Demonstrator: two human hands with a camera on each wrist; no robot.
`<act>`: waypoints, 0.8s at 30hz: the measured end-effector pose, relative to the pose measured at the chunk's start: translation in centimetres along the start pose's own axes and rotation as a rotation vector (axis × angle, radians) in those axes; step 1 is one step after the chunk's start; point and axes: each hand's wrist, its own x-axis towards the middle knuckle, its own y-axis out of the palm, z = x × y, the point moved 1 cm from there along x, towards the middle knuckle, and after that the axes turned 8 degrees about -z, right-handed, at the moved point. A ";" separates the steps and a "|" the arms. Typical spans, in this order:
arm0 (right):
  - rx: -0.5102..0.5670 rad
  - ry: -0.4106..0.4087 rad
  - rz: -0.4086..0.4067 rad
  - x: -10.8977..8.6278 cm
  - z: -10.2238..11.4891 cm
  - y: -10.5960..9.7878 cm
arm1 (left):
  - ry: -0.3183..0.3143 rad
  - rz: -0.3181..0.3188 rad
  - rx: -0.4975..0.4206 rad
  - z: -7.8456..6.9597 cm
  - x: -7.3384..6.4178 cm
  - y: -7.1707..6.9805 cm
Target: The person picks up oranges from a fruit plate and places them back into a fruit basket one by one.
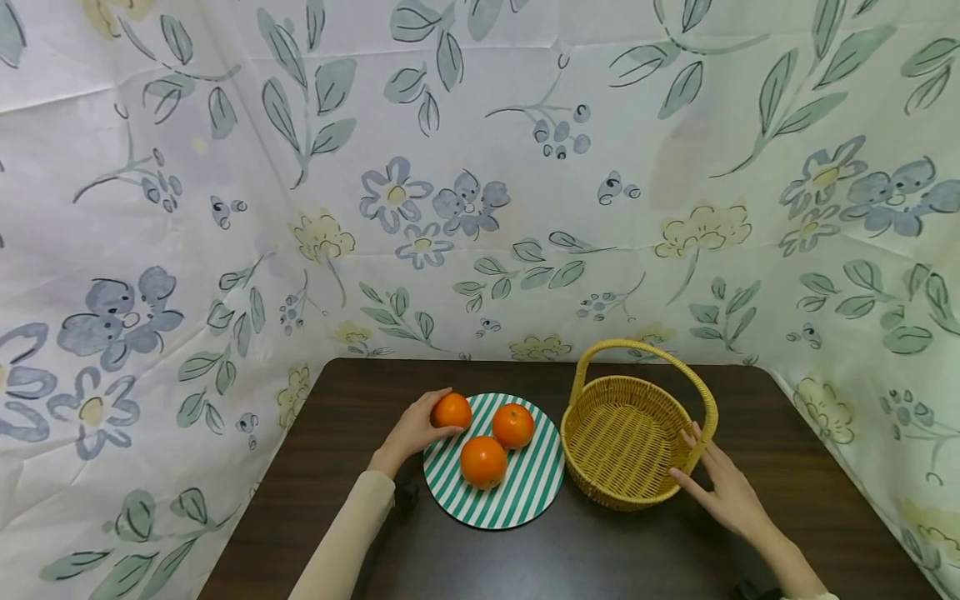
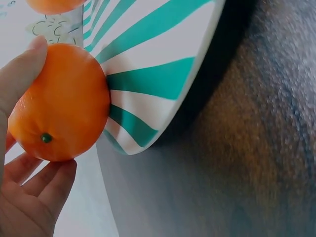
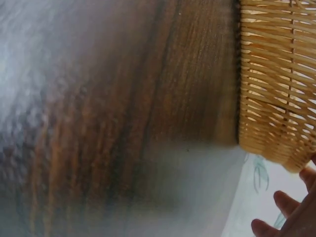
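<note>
My left hand [image 1: 408, 432] grips an orange [image 1: 453, 410] at the upper left of a green-and-white striped plate [image 1: 532, 487]; the thumb lies on one side and the fingertips [image 2: 64, 173] on the other. Whether this orange touches the plate, I cannot tell. Two more oranges sit on the plate, one in front [image 1: 483, 462] and one behind [image 1: 513, 426]. To the plate's right stands a yellow wicker basket [image 1: 626, 437] with a tall handle. My right hand [image 1: 727, 492] rests at the basket's right side near the handle's foot, its fingers spread [image 3: 286, 202].
Plate and basket stand side by side on a dark wooden table [image 1: 540, 558]. A floral cloth [image 1: 480, 192] hangs behind the table and along both sides. The basket's arched handle [image 1: 652, 346] rises above its rim.
</note>
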 end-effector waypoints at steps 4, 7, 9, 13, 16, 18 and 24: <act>0.008 0.001 -0.003 -0.2 -0.2 0.1 | 0.000 0.005 -0.007 -0.2 -0.1 -0.2; 0.013 -0.003 -0.005 -0.2 -0.1 0.0 | -0.002 -0.005 -0.012 -0.4 -0.1 -0.4; 0.017 -0.006 -0.004 -0.2 0.0 0.0 | -0.003 -0.017 -0.016 -0.5 0.0 -0.6; 0.016 -0.003 -0.001 -0.1 0.1 -0.2 | -0.003 -0.024 -0.031 -1.0 0.1 -0.8; 0.023 0.001 0.005 -0.1 0.1 -0.2 | -0.002 -0.024 -0.033 -1.4 0.3 -0.8; 0.034 0.006 0.012 -0.1 0.1 -0.1 | -0.004 -0.026 -0.026 -1.6 0.4 -0.8; 0.045 0.016 0.017 -0.1 0.1 0.0 | 0.015 -0.053 -0.039 -2.3 0.5 -1.0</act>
